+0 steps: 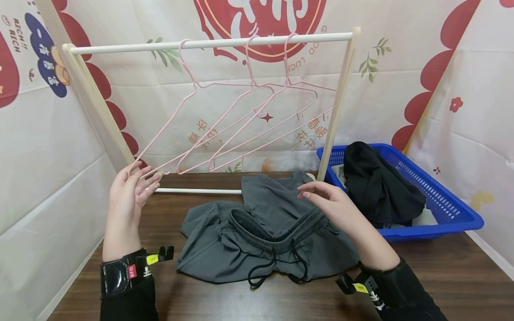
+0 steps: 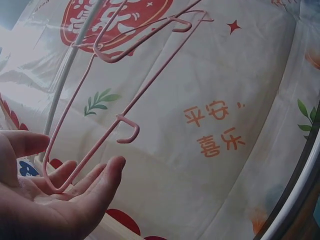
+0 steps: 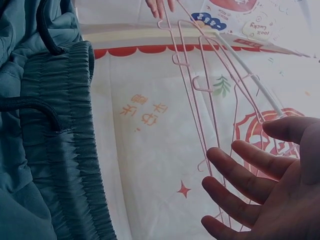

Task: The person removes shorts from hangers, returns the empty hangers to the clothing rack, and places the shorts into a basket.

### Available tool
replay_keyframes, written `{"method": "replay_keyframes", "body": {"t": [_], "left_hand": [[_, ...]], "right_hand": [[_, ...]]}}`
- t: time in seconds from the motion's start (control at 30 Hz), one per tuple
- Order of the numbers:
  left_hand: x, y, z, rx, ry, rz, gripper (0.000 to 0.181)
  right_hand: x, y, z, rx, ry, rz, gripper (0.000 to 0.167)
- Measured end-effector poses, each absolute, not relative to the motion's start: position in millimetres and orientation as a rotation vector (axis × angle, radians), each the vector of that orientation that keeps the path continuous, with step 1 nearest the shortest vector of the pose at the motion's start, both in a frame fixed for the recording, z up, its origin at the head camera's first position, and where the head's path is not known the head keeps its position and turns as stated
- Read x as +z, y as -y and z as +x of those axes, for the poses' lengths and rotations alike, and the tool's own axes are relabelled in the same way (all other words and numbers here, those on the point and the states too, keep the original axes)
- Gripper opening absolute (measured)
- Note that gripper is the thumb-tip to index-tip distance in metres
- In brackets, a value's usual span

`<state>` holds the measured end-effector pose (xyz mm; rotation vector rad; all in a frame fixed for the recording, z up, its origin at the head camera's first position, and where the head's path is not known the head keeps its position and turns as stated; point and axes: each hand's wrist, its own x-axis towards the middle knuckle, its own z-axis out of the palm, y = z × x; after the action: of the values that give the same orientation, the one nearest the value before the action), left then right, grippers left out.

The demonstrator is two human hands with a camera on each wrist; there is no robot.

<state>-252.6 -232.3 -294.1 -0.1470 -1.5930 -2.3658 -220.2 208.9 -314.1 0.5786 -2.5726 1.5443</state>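
My left hand [image 1: 130, 191] is at the lower left corner of the leftmost pink clothes hanger [image 1: 166, 125], its fingers loosely spread. In the left wrist view, the corner of this hanger [image 2: 82, 172] lies against the fingers of the left hand [image 2: 60, 195], with no firm grip visible. My right hand [image 1: 333, 203] hovers above the right side of dark grey drawstring shorts [image 1: 273, 263], holding nothing. The right wrist view shows that hand [image 3: 270, 185] with fingers apart, and the elastic waistband [image 3: 65, 140] at left. The shorts lie on the table, waistband toward me.
A white rack [image 1: 209, 43] carries three pink hangers on its top bar. To the right stands a blue basket [image 1: 453, 218] with a black garment [image 1: 377, 187] and paler cloth in it. Printed cloth walls [image 1: 52, 178] enclose the brown table [image 1: 192, 298].
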Motion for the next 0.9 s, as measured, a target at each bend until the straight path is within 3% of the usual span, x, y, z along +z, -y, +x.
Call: {"method": "replay_keyframes", "body": {"t": [0.3,0.6,0.8,0.9], "left_hand": [[-296,236,-257,-2.418,1.542,0.002,0.064],[-302,234,-262,-2.473,1.566,-0.007,0.070],[-304,225,-264,-2.417,1.841,-0.082,0.086],[-304,220,-265,-2.348,2.001,-0.155,0.085]], "right_hand": [[-313,-211,-219,1.496,2.599,0.547,0.033],[-309,-211,-217,1.458,2.633,0.500,0.036],[-308,-215,-218,1.384,2.666,0.473,0.040],[-309,-217,-220,1.374,2.676,0.476,0.041]]}}
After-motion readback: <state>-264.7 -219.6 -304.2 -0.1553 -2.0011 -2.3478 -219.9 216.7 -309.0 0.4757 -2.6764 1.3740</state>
